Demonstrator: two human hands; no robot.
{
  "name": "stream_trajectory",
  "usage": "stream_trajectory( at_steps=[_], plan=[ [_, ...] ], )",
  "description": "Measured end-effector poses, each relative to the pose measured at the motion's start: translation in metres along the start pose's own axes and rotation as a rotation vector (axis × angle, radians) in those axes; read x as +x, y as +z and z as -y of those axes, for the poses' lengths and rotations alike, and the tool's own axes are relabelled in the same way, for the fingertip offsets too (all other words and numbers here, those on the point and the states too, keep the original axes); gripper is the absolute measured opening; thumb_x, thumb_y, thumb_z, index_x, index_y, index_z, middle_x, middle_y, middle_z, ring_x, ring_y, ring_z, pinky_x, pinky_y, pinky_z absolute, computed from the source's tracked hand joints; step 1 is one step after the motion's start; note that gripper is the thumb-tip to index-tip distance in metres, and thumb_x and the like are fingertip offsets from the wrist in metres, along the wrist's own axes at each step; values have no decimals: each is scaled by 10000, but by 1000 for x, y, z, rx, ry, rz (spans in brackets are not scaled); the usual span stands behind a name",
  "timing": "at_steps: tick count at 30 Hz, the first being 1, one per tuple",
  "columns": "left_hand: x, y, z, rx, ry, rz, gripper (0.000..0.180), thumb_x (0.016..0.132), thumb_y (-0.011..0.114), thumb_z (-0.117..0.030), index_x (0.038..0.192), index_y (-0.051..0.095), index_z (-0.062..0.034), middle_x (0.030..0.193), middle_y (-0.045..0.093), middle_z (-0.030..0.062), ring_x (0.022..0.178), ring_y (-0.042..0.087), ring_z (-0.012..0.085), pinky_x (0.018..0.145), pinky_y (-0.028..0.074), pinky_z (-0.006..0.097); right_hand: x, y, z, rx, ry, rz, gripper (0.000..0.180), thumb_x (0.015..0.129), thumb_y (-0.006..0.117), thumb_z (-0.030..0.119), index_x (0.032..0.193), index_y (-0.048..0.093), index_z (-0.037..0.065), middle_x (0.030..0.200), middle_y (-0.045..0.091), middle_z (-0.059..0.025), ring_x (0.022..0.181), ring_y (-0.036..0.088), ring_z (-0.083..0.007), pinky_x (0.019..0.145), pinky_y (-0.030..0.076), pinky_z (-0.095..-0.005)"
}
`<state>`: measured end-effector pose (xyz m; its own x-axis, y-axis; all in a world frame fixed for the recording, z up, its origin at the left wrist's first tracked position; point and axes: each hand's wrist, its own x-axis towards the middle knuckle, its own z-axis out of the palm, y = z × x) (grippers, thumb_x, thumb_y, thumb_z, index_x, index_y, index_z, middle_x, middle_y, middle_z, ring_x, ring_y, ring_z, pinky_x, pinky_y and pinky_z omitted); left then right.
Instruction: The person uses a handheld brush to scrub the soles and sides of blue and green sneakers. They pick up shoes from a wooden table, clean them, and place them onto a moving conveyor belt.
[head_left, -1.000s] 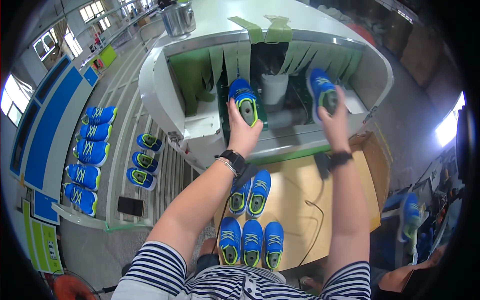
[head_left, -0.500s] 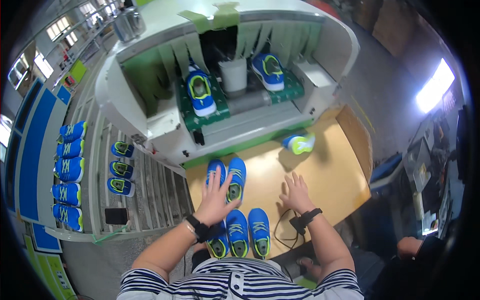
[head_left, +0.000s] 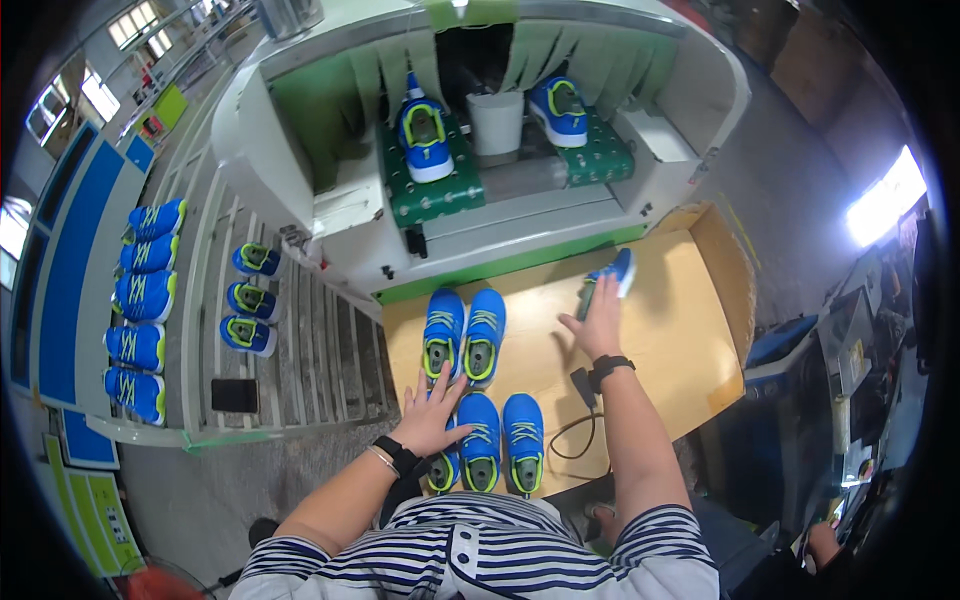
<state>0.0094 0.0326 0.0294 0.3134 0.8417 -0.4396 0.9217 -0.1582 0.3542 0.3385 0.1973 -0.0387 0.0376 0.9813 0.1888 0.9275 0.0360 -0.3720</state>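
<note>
My left hand (head_left: 432, 418) is open, its fingers spread over the near-left shoe (head_left: 444, 470), which it partly covers. Its fingertips reach the heel of a blue lace-up shoe (head_left: 441, 325) with lime lining; a matching shoe (head_left: 485, 335) stands beside that one. Two more blue shoes, one (head_left: 479, 440) and another (head_left: 523, 440), sit close to my body. On the table's far right, my right hand (head_left: 600, 322) reaches onto a blue shoe (head_left: 624, 268) with a white sole. Its fingers are stretched out and the thumb is apart; the hand hides part of that shoe.
A white machine (head_left: 520, 222) with hanging strips and a green belt (head_left: 432, 200) stands ahead, carrying two shoes. Several shoes (head_left: 145, 295) line the left slatted rack, near a dark flat rectangle (head_left: 235, 395). A cable (head_left: 575, 440) lies near my right forearm.
My right hand has moved forward onto the far-right shoe, whose lime sole faced me before and now is turned away. My left hand has come back from the front pair toward the nearer shoes.
</note>
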Motion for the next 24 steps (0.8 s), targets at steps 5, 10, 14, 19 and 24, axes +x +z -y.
stream_trajectory(
  at_steps=[5, 10, 14, 19, 24],
  plan=[
    [-24, -23, 18, -610, 179, -202, 773, 915, 712, -286, 1546, 351, -24, 1493, 479, 273, 1384, 483, 380, 1154, 378, 414, -7, 3, -79, 486, 445, -321, 1081, 730, 882, 238, 1553, 248, -61, 1512, 420, -288, 1407, 425, -389, 1172, 336, -423],
    [-59, -11, 24, -674, 41, -280, 659, 934, 697, -227, 1495, 432, -6, 1426, 550, 245, 1320, 549, 357, 1116, 420, 393, -58, -8, -110, 673, 558, -208, 961, 753, 838, 199, 1522, 320, -49, 1421, 521, -266, 1316, 526, -341, 1115, 406, -392],
    [-55, -16, 6, -689, 70, -294, 602, 944, 686, -210, 1468, 472, -6, 1433, 548, 231, 1341, 529, 350, 1134, 400, 397, -108, -27, -77, 667, 528, -145, 932, 757, 827, 168, 1523, 333, -29, 1392, 547, -248, 1291, 548, -331, 1095, 429, -381],
    [-28, -28, -45, -813, 189, -255, 695, 950, 704, -188, 1547, 379, -44, 1561, 435, 156, 1452, 401, 278, 1160, 354, 404, -132, -81, 9, 1085, 522, 15, 867, 800, 800, 116, 1534, 352, 9, 1421, 516, -177, 1289, 535, -258, 1095, 431, -380],
    [14, -40, -102, -1095, 199, -694, 991, 870, 771, -220, 1603, 110, -145, 1477, 388, 201, 1322, 460, 316, 1051, 456, 422, -137, -155, 107, 1137, -240, 577, 1019, 788, 883, 279, 1583, 288, 47, 1570, 346, -270, 1493, 320, -325, 1224, 269, -429]
  ],
)
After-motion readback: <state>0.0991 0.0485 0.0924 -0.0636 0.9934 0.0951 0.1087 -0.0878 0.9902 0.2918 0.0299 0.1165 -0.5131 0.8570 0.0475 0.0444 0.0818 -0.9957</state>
